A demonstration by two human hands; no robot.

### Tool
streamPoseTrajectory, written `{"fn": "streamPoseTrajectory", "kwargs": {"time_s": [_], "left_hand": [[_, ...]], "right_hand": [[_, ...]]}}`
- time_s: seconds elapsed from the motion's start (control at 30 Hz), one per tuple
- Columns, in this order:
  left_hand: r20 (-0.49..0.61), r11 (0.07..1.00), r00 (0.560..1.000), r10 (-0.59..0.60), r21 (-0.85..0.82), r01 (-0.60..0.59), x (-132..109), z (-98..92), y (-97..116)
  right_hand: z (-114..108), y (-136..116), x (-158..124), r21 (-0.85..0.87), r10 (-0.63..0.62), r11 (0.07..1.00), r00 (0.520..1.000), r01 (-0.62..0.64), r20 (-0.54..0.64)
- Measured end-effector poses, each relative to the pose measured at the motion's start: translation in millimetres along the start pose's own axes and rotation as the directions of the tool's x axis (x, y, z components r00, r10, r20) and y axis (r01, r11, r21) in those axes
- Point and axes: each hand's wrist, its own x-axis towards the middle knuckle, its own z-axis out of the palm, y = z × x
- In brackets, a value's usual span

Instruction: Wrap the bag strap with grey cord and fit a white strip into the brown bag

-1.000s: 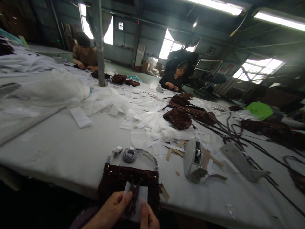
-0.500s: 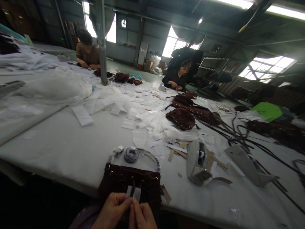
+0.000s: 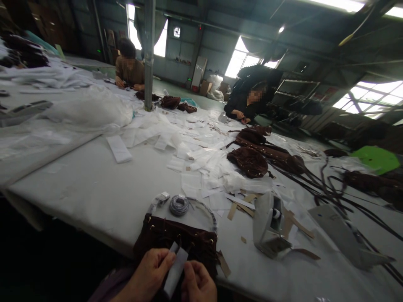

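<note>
A dark brown drawstring bag (image 3: 176, 228) with gold eyelets lies at the table's front edge. Its handle (image 3: 208, 207) is wrapped in clear film, and a wrapped coil of strap (image 3: 179, 205) sits inside the handle's loop. In front of the bag, my left hand (image 3: 153, 270) pinches a white paper strip (image 3: 176, 268) between thumb and fingers; the strip slants over the bag's cord. My right hand (image 3: 199, 282) is closed at the strip's right edge, fingertips bent against it. The lower part of the bag is hidden behind my hands.
Two tape dispensers (image 3: 267, 226) (image 3: 343, 233) stand at right among brown paper strips (image 3: 241, 205). Beyond lie more brown bags (image 3: 248, 161), long straps (image 3: 315, 188) and heaped white paper (image 3: 195, 155). A metal post (image 3: 149, 54) rises from the table. Two people (image 3: 130, 69) (image 3: 248, 98) work across it.
The white strip, earlier upright and folded around the cord between both hands, now tilts as a longer flat piece. My right hand has shifted right, and the view has turned slightly left.
</note>
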Motion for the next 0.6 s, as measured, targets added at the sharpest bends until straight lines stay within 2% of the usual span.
{"fn": "streamPoseTrajectory", "kwargs": {"time_s": [0.07, 0.13, 0.2, 0.3, 0.37, 0.43, 0.53, 0.6], "left_hand": [[-0.009, 0.999, 1.0, 0.025, 0.034, -0.025, 0, -1.3, 2], [-0.033, 0.995, 0.998, 0.06, 0.079, -0.057, 0, -3.6, 2], [-0.059, 0.995, 0.996, 0.068, 0.081, -0.063, 0, -5.8, -1], [-0.032, 0.994, 0.999, -0.019, -0.105, 0.016, -3, -5.7, -9], [0.023, 0.962, 0.996, -0.088, -0.258, 0.091, -6, -3.0, -14], [0.018, 0.931, 0.993, -0.119, -0.345, 0.118, -10, -0.3, -16], [-0.089, 0.933, 0.992, -0.093, -0.356, 0.055, -13, 0.0, -13], [-0.115, 0.951, 0.991, -0.063, -0.309, 0.025, -12, -2.3, -12]], "right_hand": [[4, -4, 11, 0.069, 0.089, 0.993, 0.989, -0.098, 0.12], [10, -7, 21, 0.119, 0.101, 0.984, 0.963, -0.134, 0.25], [17, -9, 27, 0.137, 0.101, 0.979, 0.945, -0.15, 0.311], [24, -12, 28, 0.132, 0.1, 0.981, 0.955, -0.142, 0.28], [28, -13, 27, 0.126, 0.114, 0.981, 0.96, -0.151, 0.257], [31, -15, 25, 0.126, 0.147, 0.974, 0.952, -0.186, 0.267], [31, -18, 24, 0.088, 0.202, 0.968, 0.942, -0.233, 0.267], [28, -20, 26, 0.034, 0.226, 0.97, 0.941, -0.242, 0.252]]}}
